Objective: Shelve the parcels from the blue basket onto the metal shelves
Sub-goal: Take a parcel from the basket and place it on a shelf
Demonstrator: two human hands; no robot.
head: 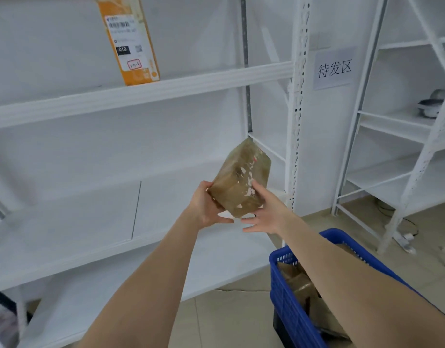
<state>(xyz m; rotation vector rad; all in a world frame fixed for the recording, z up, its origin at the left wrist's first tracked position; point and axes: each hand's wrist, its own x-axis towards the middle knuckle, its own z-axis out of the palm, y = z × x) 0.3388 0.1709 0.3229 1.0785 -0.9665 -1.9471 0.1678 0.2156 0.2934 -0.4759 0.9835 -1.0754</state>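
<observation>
White wall (324,146) behind, paper sign (334,68) with three printed characters stuck on it. White metal shelves (141,92) filled left side, perforated upright (298,101) at right end. Second white rack (402,126) stood at right, round white-grey device (431,104) on one shelf. Beige tiled floor (229,320) below, with white power strip (406,241) and dark cable (412,226) beneath rack. Light bright, even.

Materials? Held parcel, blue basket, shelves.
Parcel: brown cardboard, probably, under glossy clear tape; sheen and wrinkles show. Blue basket: moulded plastic, judging by its slotted wall. Shelves: white-painted metal, seemingly; perforated uprights.
</observation>
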